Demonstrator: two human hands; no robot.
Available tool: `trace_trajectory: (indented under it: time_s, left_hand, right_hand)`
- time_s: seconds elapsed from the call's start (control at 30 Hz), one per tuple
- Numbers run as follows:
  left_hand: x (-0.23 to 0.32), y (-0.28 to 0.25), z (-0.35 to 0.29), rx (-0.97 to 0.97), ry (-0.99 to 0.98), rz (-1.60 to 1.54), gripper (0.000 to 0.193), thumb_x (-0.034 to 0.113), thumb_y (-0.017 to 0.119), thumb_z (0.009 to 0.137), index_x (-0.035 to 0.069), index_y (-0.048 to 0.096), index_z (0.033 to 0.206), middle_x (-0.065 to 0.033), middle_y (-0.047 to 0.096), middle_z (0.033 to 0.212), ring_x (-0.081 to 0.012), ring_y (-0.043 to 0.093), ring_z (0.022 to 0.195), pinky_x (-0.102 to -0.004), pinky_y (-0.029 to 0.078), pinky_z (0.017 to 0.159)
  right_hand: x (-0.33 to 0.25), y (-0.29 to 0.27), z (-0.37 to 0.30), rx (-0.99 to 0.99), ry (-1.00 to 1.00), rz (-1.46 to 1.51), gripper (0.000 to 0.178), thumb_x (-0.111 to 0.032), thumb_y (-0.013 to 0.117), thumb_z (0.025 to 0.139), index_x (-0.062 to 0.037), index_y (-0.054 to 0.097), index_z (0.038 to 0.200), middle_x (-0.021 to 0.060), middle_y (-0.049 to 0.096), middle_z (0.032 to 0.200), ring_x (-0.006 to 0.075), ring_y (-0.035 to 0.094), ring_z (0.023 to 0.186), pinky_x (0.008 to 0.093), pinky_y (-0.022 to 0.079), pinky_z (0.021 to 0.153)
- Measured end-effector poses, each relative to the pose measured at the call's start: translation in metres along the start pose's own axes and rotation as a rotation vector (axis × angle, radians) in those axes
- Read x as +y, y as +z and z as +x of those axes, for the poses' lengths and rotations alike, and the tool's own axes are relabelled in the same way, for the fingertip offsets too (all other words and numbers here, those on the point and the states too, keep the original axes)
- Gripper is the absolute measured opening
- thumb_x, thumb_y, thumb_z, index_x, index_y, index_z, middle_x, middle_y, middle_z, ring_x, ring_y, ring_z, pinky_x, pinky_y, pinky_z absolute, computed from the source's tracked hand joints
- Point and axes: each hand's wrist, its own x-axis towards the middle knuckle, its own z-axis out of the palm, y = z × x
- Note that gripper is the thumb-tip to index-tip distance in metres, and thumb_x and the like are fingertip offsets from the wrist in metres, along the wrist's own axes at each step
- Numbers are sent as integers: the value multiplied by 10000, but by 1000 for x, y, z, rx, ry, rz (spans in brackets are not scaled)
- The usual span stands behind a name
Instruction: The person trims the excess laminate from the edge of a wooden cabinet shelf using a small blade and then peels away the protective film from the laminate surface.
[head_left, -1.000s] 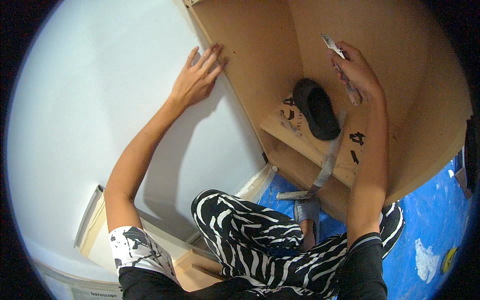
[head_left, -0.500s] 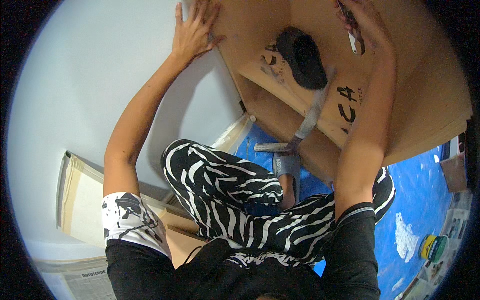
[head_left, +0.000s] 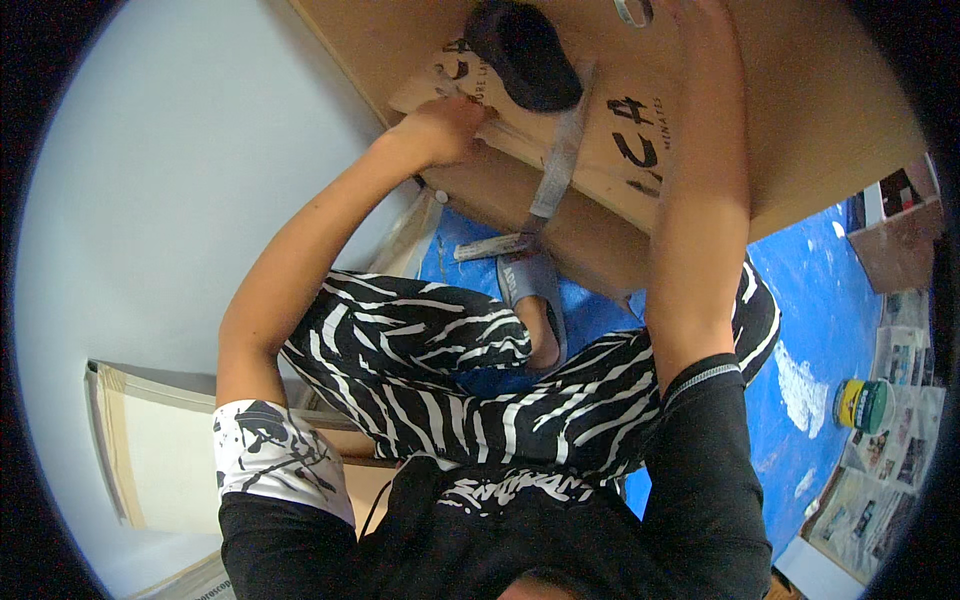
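Observation:
A large brown cardboard box (head_left: 800, 110) with black print fills the upper right. My left hand (head_left: 447, 132) is at its near left edge, with the fingers blurred against the cardboard. My right hand (head_left: 690, 8) is at the top of the picture, mostly cut off, above the box. From it pokes the pale, holed end of a slim hand tool (head_left: 633, 10); the rest of the tool is out of sight. A black oval, hollow-looking thing (head_left: 525, 55) is against the cardboard between my hands. A strip of clear tape (head_left: 562, 150) hangs down from the box.
A pale wall (head_left: 200, 180) rises on the left, with a cream panel (head_left: 165, 440) leaning below. Blue sheeting (head_left: 790, 310) covers the floor. At right stand a yellow-and-green tub (head_left: 862, 405) and a small carton (head_left: 900, 240) by newspapers (head_left: 875, 500). My slippered foot (head_left: 535, 310) is under the box.
My left hand has come down and right, from spread fingers at the wall and box edge to the box's near edge. My view has shifted, and my right hand sits higher in it.

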Motion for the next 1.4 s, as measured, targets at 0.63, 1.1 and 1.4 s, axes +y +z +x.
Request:
trace_trajectory:
  time_s: [0.63,1.1,1.4]
  left_hand:
    - [80,7,-9,702,-46,-637,400,48,636,749,-7,605,1144,-254,564,1100,-436,545,1022,-469,472,896]
    - [-23,-85,18,327,-72,-231,468,433,729,785,59,679,1063,-157,693,979,-290,667,924,-401,524,834]
    - [-56,-187,-170,21,-270,-601,235,200,748,818,36,740,987,-18,657,778,-98,513,712,-276,430,660]
  right_hand:
    - [-10,22,-20,40,-38,-336,250,-164,515,930,23,550,1091,105,587,820,169,555,687,323,460,618]
    - [-26,21,-40,-12,-107,-568,212,-195,526,916,3,573,976,119,601,800,198,568,715,359,453,659]
    - [-28,63,-58,-121,-141,-577,178,-232,530,935,-54,544,930,30,534,716,118,477,596,309,397,520]
